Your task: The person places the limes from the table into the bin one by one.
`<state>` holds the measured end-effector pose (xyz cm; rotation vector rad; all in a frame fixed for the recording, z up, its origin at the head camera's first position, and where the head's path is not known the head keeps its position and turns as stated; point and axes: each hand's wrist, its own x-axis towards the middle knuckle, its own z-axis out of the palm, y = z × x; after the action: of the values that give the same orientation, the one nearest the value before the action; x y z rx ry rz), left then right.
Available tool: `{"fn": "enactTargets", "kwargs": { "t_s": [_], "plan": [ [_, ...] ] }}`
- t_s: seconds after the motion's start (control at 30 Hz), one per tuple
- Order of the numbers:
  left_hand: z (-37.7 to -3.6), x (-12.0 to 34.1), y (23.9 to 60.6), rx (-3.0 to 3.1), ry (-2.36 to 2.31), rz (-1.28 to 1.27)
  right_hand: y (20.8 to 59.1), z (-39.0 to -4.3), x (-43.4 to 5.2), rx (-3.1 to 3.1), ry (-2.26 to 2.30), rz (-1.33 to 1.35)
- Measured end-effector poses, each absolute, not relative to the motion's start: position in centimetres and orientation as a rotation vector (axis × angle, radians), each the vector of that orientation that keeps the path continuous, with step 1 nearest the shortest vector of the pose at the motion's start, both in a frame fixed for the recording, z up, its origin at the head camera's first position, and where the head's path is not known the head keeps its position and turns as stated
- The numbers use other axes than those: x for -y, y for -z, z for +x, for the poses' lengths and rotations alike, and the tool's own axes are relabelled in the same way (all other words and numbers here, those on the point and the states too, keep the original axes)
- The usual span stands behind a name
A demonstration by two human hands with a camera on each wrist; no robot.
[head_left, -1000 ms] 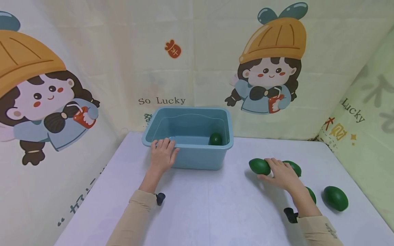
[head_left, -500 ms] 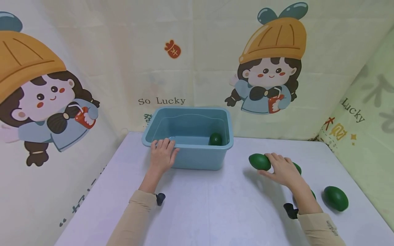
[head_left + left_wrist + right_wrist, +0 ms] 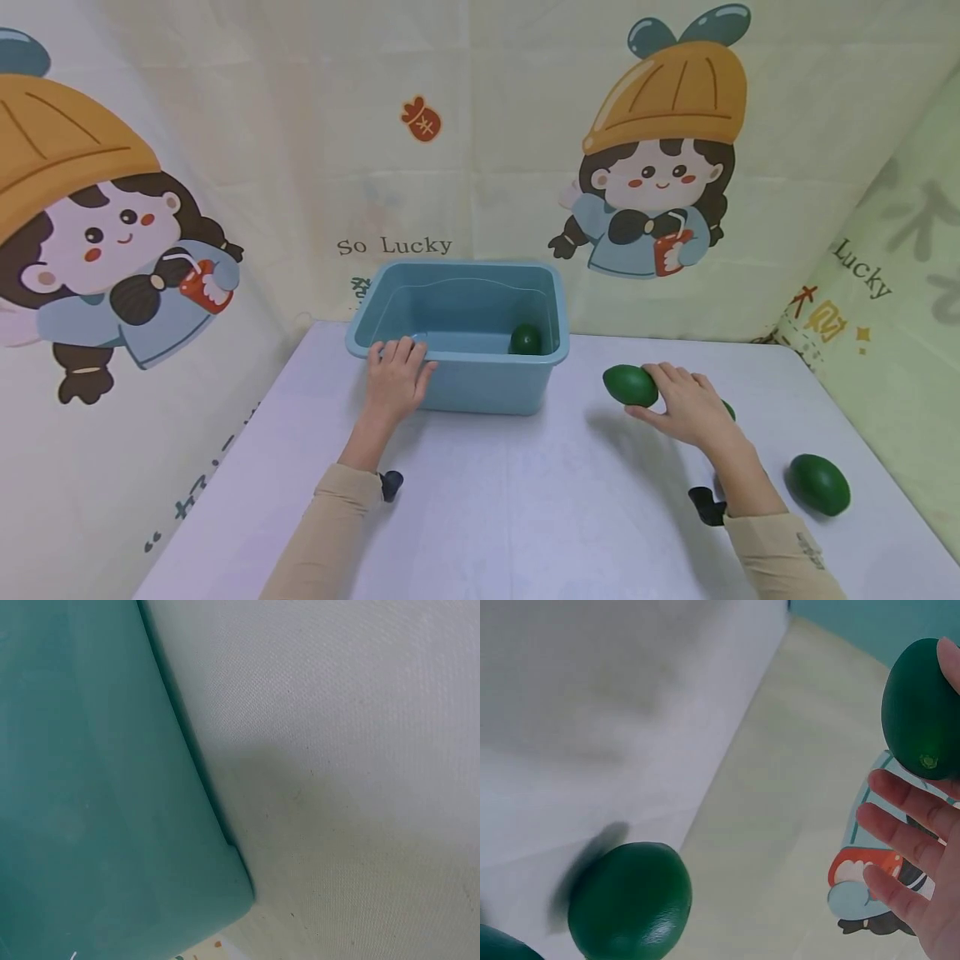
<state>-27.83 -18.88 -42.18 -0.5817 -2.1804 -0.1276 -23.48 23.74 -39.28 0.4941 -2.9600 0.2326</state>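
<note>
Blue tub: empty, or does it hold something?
Not empty. One green avocado lies inside the blue tub, at its right end.

My left hand [image 3: 395,379] reaches toward twelve o'clock, fingers draped flat and relaxed, forearm angled in from six. My right hand [image 3: 686,406] sits off at two o'clock, raised, fingers and thumb curled in a grip, wrist cocked inward.
</note>
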Motion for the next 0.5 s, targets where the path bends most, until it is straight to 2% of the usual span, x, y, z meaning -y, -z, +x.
{"fn": "enactTargets", "kwargs": {
  "t_s": [0.5],
  "plan": [
    [-27.9, 18.8, 42.1, 2.166, 0.119, -0.566, 37.6, -24.0, -22.7, 2.949, -0.229, 0.492]
  ]
}}
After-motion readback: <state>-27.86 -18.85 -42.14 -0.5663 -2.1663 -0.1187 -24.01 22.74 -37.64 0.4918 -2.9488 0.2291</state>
